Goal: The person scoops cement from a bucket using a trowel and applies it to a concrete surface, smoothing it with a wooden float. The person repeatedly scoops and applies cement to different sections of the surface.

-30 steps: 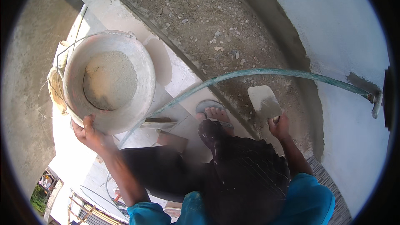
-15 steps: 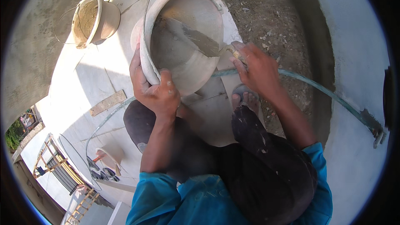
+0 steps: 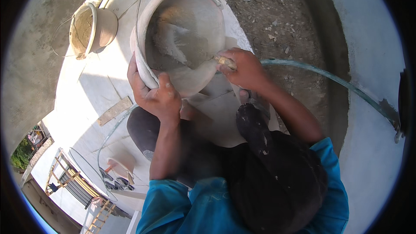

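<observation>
A person's left hand (image 3: 158, 97) grips the near rim of a tilted grey bucket (image 3: 182, 39) held above a pale ledge (image 3: 95, 86). The right hand (image 3: 242, 67), fingers closed around a trowel (image 3: 190, 45) handle, holds the blade inside the bucket against wet mortar.

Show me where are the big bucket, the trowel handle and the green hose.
big bucket (image 3: 145, 67): head view, on its near outer wall beside the left hand.
trowel handle (image 3: 226, 62): head view, on the pale grip end showing from the right hand.
green hose (image 3: 329, 78): head view, mid-length over the rubble.
</observation>
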Demonstrator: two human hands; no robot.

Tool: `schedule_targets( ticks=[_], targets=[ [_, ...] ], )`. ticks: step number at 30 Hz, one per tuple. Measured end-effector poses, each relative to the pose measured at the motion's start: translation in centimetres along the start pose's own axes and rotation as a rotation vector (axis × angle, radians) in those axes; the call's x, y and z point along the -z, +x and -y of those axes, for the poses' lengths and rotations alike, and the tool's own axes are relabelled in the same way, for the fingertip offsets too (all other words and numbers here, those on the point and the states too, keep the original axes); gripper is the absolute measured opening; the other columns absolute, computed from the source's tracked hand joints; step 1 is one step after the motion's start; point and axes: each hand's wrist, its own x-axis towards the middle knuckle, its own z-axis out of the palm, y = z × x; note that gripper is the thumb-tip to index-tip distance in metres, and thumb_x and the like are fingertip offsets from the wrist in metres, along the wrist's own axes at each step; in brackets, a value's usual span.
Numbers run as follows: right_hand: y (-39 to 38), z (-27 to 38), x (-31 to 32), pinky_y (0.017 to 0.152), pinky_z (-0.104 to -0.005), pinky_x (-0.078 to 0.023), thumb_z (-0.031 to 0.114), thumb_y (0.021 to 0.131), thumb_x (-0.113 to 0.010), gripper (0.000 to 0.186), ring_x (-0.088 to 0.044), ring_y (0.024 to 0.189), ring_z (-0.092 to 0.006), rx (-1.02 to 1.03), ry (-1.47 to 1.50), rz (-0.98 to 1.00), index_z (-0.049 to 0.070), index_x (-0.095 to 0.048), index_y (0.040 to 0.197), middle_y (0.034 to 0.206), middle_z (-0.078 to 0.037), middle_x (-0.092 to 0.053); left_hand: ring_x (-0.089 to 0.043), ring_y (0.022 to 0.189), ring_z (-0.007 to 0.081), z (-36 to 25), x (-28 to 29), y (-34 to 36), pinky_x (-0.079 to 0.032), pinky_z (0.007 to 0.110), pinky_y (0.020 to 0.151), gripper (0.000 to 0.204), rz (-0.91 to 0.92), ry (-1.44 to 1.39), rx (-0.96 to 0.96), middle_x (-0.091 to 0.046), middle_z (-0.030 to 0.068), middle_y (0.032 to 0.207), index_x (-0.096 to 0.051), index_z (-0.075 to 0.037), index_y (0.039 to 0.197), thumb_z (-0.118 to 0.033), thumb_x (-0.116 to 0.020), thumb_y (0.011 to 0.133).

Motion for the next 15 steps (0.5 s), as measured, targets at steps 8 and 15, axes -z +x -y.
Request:
schedule_targets(
  ticks=[8, 15],
  targets=[
    [0.9, 0.3, -0.9, 0.092, -0.0456, -0.052, 0.029, 0.087, -0.072, 0.041, -0.066, 0.108, -0.0386, 0.074, 0.143, -0.044, 0.002, -0.069, 0.117, 0.113, -0.024, -0.069, -0.065, 0.098, 0.0282, 4.7, 1.0, 2.5, -0.057, 0.041, 0.084, 0.055, -0.220, -0.395, 0.496, -0.062, 0.0194, 0.114, -0.051, 0.011, 0.133, 0.005, -0.052, 0.078],
    [-0.8, -2.0, -1.3, 0.097, -0.0428, -0.050, 0.033, 0.088, -0.073, 0.049, -0.065, 0.113, -0.0392, 0.188, 0.319, -0.248, -0.001, -0.067, 0.123, 0.118, -0.024, -0.068, -0.064, 0.096, 0.0399, 16.8, 0.6, 5.6, -0.058, 0.054, 0.080, 0.050, -0.528, -0.507, 0.849, -0.055, 0.0251, 0.119, -0.046, 0.017, 0.123, 0.001, -0.056, 0.076]
  ],
)
